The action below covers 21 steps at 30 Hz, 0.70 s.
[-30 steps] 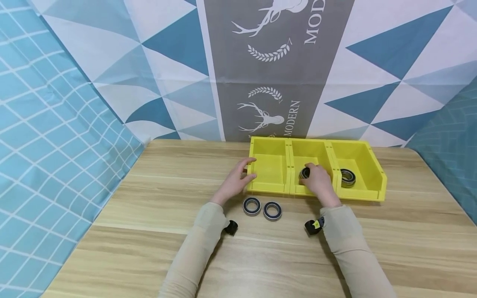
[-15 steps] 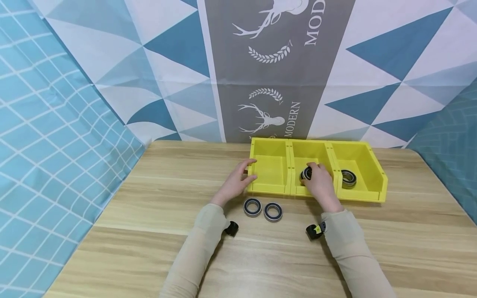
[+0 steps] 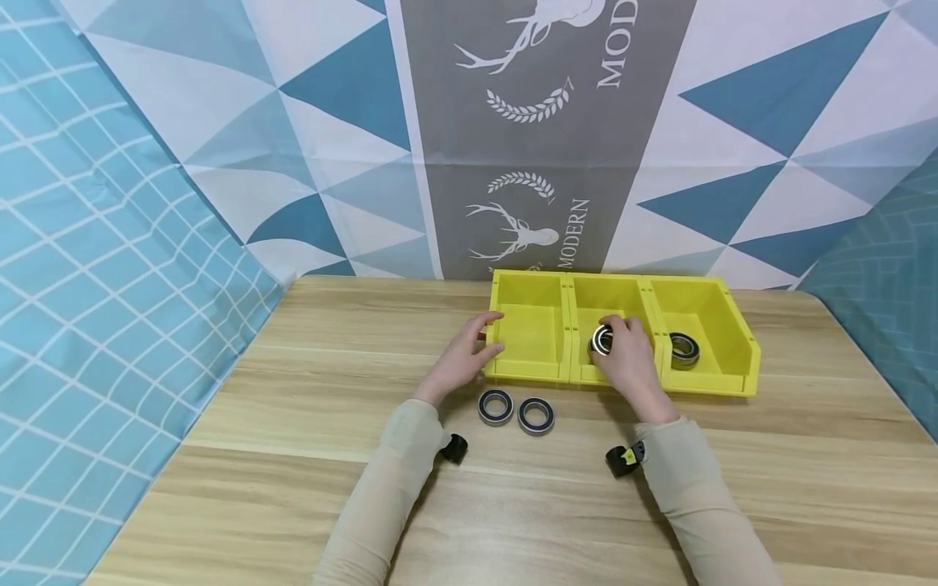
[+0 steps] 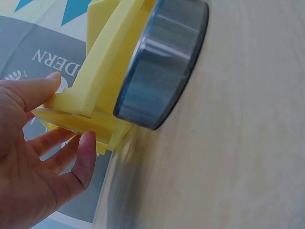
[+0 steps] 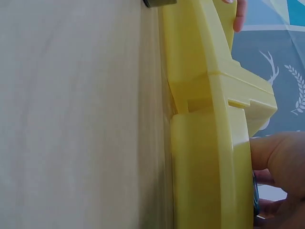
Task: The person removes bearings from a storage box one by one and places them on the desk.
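My left hand (image 3: pixel 458 358) holds the left wall of the left yellow bin (image 3: pixel 529 325); the left wrist view shows the thumb and fingers (image 4: pixel 86 155) about its corner. Inside the middle yellow bin (image 3: pixel 607 285), my right hand (image 3: pixel 632 356) pinches a ball bearing (image 3: pixel 601 339), its face tilted up and catching light. In the right wrist view most of that bearing (image 5: pixel 256 193) is hidden behind the bin wall and fingers. Two bearings lie flat on the table before the bins, the left one (image 3: pixel 496 407) beside the right one (image 3: pixel 536 416).
The right yellow bin (image 3: pixel 707 317) is joined to the middle one and has a bearing (image 3: pixel 684 350) by its left wall. A wooden table (image 3: pixel 498 521) carries everything. Patterned cloth (image 3: pixel 542 146) hangs behind the bins. Black cameras (image 3: pixel 623 460) sit at both wrists.
The bearing in my right hand has tipped so its bright face shows more, and the right wrist has shifted slightly back and right. My left hand stays at the left bin.
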Each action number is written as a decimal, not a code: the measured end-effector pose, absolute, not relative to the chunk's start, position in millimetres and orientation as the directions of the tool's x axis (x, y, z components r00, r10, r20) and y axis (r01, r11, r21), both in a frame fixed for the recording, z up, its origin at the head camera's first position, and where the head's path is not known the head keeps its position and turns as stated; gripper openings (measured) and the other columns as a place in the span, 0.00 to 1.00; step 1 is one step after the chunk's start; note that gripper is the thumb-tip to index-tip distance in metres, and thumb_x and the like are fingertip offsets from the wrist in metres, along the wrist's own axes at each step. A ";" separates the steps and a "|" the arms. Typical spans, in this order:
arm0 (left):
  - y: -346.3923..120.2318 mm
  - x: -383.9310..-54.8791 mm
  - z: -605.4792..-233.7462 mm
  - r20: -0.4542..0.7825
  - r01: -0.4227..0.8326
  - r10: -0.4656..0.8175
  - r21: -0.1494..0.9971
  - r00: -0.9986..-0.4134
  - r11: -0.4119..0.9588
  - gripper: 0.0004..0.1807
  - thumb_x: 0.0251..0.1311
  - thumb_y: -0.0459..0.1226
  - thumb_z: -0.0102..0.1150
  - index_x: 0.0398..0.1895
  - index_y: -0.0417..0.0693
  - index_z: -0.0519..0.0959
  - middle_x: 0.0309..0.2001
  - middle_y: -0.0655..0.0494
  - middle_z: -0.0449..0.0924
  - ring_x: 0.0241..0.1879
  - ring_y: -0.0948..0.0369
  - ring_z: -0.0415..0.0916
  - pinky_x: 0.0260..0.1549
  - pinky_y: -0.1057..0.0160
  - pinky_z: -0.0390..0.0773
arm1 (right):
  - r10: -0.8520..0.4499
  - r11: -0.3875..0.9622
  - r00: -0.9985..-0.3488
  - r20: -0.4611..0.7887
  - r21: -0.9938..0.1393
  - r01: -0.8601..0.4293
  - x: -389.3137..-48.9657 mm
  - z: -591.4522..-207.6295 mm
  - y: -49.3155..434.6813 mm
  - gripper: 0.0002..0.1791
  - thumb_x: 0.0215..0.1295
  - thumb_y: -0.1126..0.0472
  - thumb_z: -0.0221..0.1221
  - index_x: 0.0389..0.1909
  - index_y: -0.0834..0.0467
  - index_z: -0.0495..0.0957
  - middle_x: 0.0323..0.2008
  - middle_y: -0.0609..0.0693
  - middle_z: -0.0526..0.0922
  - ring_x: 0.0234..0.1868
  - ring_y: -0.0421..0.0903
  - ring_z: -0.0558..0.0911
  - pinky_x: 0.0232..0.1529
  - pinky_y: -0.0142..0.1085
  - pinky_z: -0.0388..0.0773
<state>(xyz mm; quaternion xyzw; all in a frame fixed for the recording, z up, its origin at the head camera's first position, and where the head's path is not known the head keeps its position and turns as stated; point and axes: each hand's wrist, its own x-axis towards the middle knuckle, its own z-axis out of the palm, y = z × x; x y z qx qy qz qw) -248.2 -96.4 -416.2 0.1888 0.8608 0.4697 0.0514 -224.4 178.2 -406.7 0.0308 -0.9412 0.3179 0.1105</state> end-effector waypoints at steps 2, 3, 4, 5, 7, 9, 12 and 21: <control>-96.7 -248.8 -417.3 0.091 0.279 0.377 0.829 -0.922 0.484 0.30 0.76 0.37 0.54 0.78 0.48 0.61 0.79 0.42 0.57 0.68 0.39 0.68 0.64 0.40 0.74 | 0.016 0.785 -0.976 0.217 -0.607 -0.122 -224.6 -406.9 179.2 0.28 0.58 0.71 0.64 0.60 0.74 0.70 0.56 0.76 0.69 0.55 0.73 0.74 0.58 0.63 0.74; -96.7 -248.9 -417.4 0.090 0.279 0.378 0.831 -0.921 0.481 0.30 0.76 0.37 0.54 0.78 0.48 0.61 0.79 0.42 0.57 0.68 0.39 0.68 0.65 0.40 0.74 | 0.017 0.780 -0.978 0.210 -0.615 -0.118 -224.6 -407.0 179.7 0.28 0.58 0.71 0.64 0.60 0.74 0.70 0.57 0.76 0.68 0.56 0.72 0.73 0.59 0.63 0.73; -96.7 -249.1 -417.4 0.089 0.277 0.378 0.832 -0.921 0.480 0.30 0.76 0.37 0.55 0.78 0.49 0.61 0.79 0.42 0.57 0.69 0.39 0.68 0.65 0.40 0.73 | 0.020 0.775 -0.978 0.207 -0.621 -0.116 -224.5 -406.8 179.9 0.28 0.58 0.71 0.63 0.60 0.74 0.70 0.57 0.76 0.68 0.56 0.72 0.73 0.58 0.63 0.73; -96.8 -249.1 -417.5 0.088 0.277 0.379 0.834 -0.921 0.478 0.30 0.76 0.37 0.54 0.78 0.49 0.61 0.79 0.43 0.57 0.68 0.39 0.68 0.65 0.40 0.73 | 0.022 0.770 -0.979 0.203 -0.627 -0.113 -224.1 -406.5 179.9 0.28 0.58 0.70 0.63 0.60 0.74 0.70 0.57 0.75 0.67 0.55 0.71 0.73 0.59 0.63 0.74; -96.8 -249.2 -417.1 0.084 0.272 0.380 0.838 -0.921 0.472 0.30 0.76 0.37 0.55 0.78 0.49 0.61 0.79 0.43 0.56 0.69 0.39 0.68 0.66 0.40 0.73 | 0.021 0.763 -0.980 0.200 -0.636 -0.113 -223.4 -406.0 180.4 0.28 0.58 0.70 0.63 0.60 0.74 0.70 0.57 0.75 0.66 0.55 0.71 0.73 0.59 0.62 0.74; -96.8 -249.1 -416.4 0.081 0.269 0.380 0.840 -0.921 0.471 0.31 0.76 0.37 0.55 0.78 0.50 0.61 0.79 0.44 0.56 0.69 0.40 0.68 0.65 0.40 0.73 | 0.019 0.757 -0.979 0.201 -0.643 -0.118 -222.1 -405.2 180.5 0.29 0.57 0.69 0.63 0.60 0.74 0.70 0.57 0.74 0.66 0.54 0.70 0.74 0.58 0.62 0.75; -97.0 -249.4 -416.8 0.087 0.277 0.384 0.837 -0.919 0.472 0.31 0.76 0.37 0.55 0.78 0.49 0.61 0.79 0.43 0.56 0.69 0.39 0.68 0.65 0.40 0.73 | 0.015 0.756 -0.980 0.200 -0.643 -0.120 -220.2 -404.6 180.8 0.29 0.58 0.67 0.64 0.61 0.73 0.70 0.58 0.73 0.66 0.54 0.69 0.74 0.58 0.62 0.75; -97.3 -248.9 -417.1 0.080 0.269 0.383 0.840 -0.920 0.471 0.31 0.76 0.38 0.55 0.78 0.51 0.60 0.80 0.43 0.55 0.69 0.40 0.67 0.65 0.40 0.73 | 0.018 0.759 -0.975 0.221 -0.638 -0.130 -215.4 -402.5 179.0 0.31 0.60 0.62 0.66 0.63 0.71 0.71 0.56 0.70 0.68 0.53 0.67 0.74 0.57 0.61 0.74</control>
